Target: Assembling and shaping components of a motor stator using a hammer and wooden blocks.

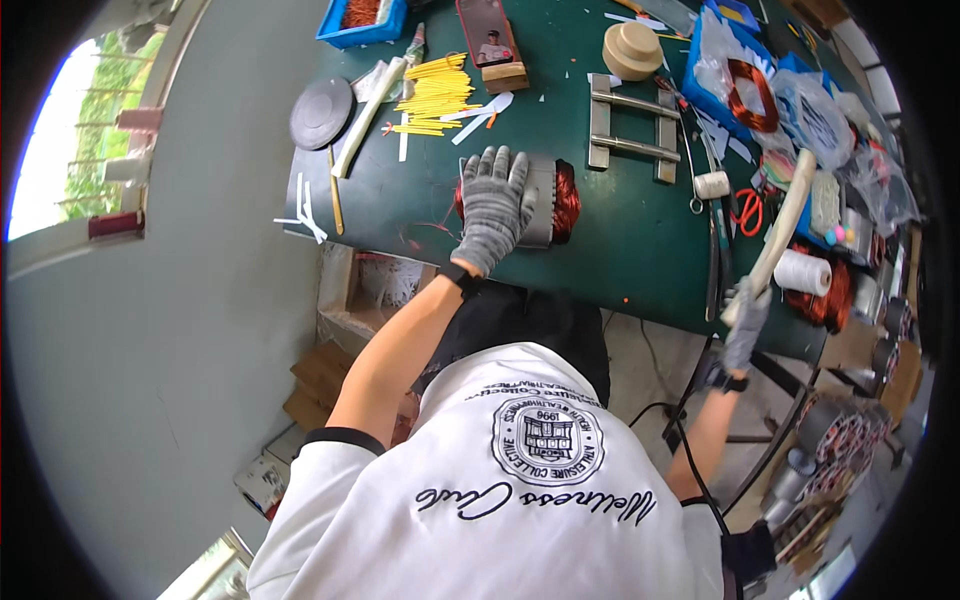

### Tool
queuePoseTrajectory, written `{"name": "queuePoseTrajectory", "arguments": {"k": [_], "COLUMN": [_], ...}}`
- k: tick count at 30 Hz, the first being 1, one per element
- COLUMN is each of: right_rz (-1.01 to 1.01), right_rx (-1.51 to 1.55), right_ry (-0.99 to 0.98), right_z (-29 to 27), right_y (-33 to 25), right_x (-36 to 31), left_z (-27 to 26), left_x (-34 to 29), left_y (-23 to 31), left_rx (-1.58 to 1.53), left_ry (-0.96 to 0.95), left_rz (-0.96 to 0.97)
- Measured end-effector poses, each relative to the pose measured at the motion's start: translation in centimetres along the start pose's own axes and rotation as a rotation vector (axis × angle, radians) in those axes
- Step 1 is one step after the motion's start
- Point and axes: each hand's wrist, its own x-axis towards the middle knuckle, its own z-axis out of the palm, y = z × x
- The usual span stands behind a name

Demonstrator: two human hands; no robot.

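My left hand (490, 210), in a grey striped glove, lies flat with fingers stretched out on top of a motor stator (541, 203). Red-brown copper windings (567, 203) bulge from the stator's right end, and part of its left side is hidden under the hand. Thin reddish wires (428, 235) trail from it to the left. Off to the right, beyond the table's front edge, my gloved right hand (746, 318) is closed around the lower end of a long, pale, slightly curved stick (785, 225). The stick points up and away over the table's right side.
On the green table (390, 205) are yellow sticks (438, 95), a grey disc (322, 113), another pale stick (368, 115) and a phone (485, 32) on a wooden block. A metal frame (634, 128), red scissors (747, 211), white thread spool (803, 272) and blue bins (712, 85) stand right.
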Motion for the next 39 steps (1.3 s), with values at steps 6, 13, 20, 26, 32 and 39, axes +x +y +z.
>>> {"name": "queuePoseTrajectory", "arguments": {"k": [6,13,20,26,32,39], "right_rz": [-0.061,-0.364,-0.433,-0.003,-0.148,-0.474], "right_rx": [0.195,-0.466,-0.621,-0.842,-0.593,-0.666], "right_ry": [-0.071,-0.269,-0.237,-0.419,-0.333,-0.105], "right_z": [8.2,14.8,16.9,16.6,17.1,15.3], "right_y": [-7.8,-7.6,-7.7,-9.9,-8.4,-6.9], "right_x": [-14.8,-23.6,-26.7,-25.7,-28.1,-28.3], "left_z": [-3.4,-0.5,0.0,0.3,0.1,0.4], "left_x": [-0.7,-5.9,-8.5,-9.5,-10.4,-8.5], "left_y": [-2.4,-3.4,-2.9,-2.6,-2.3,-2.7], "left_rx": [-0.153,-0.411,-0.450,-0.440,-0.433,-0.437], "left_ry": [-0.449,-0.136,-0.104,-0.068,-0.076,-0.071], "left_rz": [0.312,0.537,0.555,0.533,0.542,0.533]}}
